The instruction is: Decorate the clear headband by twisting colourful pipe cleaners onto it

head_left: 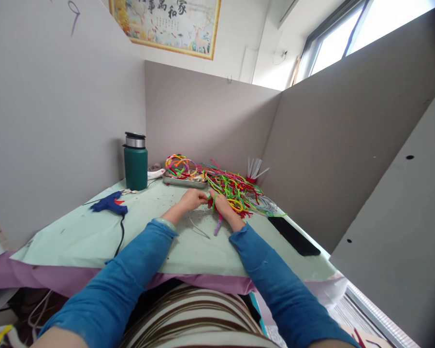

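Note:
Over the middle of the table, my left hand point(193, 198) and my right hand point(222, 204) come together at the fingertips. Between them is a small bundle of fuzzy pipe cleaners point(213, 203), green and red. The fingers of my right hand wrap round it, and my left fingers pinch at its left side. From below my right hand hangs a purple pipe cleaner end point(217, 228). A thin pale wire loop point(199, 229) lies on the cloth under my hands. Just behind my right hand spreads a heap of coloured pipe cleaners point(228, 183).
A metal tray point(184, 183) holds twisted coloured pieces at the back. To the left are a green bottle point(136, 166) and a blue glue gun point(110, 204) with its cord. White sticks point(253, 168) stand in a red holder. A black phone point(293, 235) lies right. Grey partitions point(210, 116) surround the table.

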The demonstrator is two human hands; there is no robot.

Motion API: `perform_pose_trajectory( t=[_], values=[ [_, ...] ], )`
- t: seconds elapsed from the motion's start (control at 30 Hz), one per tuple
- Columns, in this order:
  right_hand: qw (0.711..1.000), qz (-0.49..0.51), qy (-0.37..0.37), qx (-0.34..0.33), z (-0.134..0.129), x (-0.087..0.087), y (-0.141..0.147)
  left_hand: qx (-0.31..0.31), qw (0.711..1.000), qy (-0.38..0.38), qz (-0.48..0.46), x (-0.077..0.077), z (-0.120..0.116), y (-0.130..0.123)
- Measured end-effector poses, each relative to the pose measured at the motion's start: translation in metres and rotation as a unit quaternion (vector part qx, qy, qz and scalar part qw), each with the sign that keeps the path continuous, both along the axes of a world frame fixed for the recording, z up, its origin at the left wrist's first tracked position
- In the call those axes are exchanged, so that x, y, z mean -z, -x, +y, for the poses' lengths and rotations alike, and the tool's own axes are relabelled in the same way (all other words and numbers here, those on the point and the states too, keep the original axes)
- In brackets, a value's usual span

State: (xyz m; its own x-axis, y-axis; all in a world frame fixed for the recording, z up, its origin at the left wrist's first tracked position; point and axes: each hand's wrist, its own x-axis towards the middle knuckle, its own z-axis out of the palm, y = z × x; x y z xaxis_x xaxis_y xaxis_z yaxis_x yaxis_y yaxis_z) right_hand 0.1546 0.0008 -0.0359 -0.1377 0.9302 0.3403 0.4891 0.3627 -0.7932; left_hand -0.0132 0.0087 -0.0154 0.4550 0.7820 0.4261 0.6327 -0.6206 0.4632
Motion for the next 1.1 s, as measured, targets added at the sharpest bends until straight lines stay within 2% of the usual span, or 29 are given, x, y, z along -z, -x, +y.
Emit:
perform_pose_trajectory(
  t=[0.23,0.53,0.77,0.9,1.0,1.1],
  values=[
    [0.997,0.059,-0.046,0.0,0.014,0.004,0.0,0.043,0.998,0.034,-0.017,0.003,0.0,-0.003],
    [0.994,0.101,-0.038,-0.028,0.017,0.006,0.001,0.062,0.995,0.064,-0.045,0.006,0.004,-0.003],
    [0.984,0.171,0.008,-0.056,0.012,0.003,0.004,0.061,0.995,0.071,-0.043,0.001,-0.003,-0.003],
    [0.966,0.229,0.077,-0.097,0.01,0.002,0.001,0.062,0.995,0.072,-0.032,0.001,-0.005,-0.003],
    [0.955,0.259,0.122,-0.076,0.01,0.001,-0.001,0.064,0.995,0.072,-0.014,0.002,-0.004,-0.003],
    [0.965,0.234,0.1,-0.066,0.009,0.003,0.0,0.042,0.997,0.067,-0.022,0.004,-0.001,-0.002]
  ],
)
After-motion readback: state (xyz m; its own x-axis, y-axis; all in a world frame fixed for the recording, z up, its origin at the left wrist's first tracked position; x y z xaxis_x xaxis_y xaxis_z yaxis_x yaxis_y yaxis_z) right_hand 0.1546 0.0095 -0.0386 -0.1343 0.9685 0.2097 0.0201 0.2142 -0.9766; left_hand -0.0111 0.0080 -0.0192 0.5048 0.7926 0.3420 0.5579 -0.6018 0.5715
